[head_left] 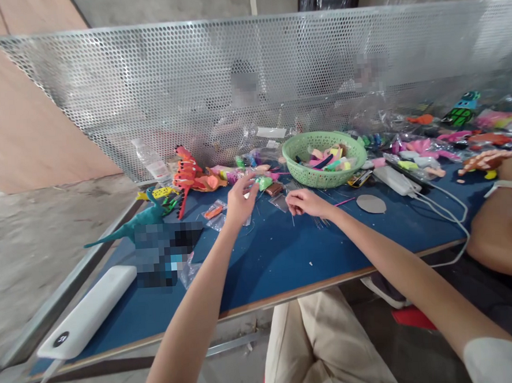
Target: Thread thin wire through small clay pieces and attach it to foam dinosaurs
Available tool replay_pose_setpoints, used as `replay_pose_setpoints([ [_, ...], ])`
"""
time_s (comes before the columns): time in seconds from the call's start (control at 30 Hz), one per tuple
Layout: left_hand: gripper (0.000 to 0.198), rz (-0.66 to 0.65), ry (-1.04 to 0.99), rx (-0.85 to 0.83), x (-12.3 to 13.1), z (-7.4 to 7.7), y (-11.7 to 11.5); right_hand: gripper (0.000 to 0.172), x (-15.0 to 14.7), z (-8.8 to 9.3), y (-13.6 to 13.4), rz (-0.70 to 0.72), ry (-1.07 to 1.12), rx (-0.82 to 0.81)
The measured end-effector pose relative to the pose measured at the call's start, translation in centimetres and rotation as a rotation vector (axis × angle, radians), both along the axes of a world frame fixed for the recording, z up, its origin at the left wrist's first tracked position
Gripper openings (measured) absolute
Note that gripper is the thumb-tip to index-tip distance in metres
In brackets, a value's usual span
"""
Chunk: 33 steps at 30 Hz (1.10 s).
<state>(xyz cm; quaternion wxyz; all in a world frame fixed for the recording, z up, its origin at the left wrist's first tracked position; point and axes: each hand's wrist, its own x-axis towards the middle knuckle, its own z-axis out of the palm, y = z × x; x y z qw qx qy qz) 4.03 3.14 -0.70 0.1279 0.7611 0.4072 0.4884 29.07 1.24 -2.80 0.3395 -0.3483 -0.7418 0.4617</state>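
My left hand [241,199] is over the blue table, fingers stretched and apart, beside a light green lump of clay [264,183] in clear wrapping. No object shows in its grasp. My right hand [305,203] has its fingers pinched together, and a thin wire-like piece [293,219] points down from them. A brown lump [274,189] lies between the two hands. Left of my left hand is a small bag with an orange piece [214,211]. Several thin wires or sticks [321,222] lie under my right wrist.
A green basket [289,163] holds coloured clay pieces. At left stand a teal dinosaur figure [147,215], an orange-red figure [189,175] and a white power bank [90,311]. A grey disc [370,203] and cabled white device [396,181] lie right. Another person's arm [505,222] reaches in.
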Motion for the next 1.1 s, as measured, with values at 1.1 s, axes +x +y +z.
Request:
replay_pose_setpoints([
  [1.1, 0.035, -0.289, -0.305, -0.532, 2.6, -2.1, -0.8, 0.046, 0.5, -0.1, 0.7, -0.108, 0.104, 0.090],
])
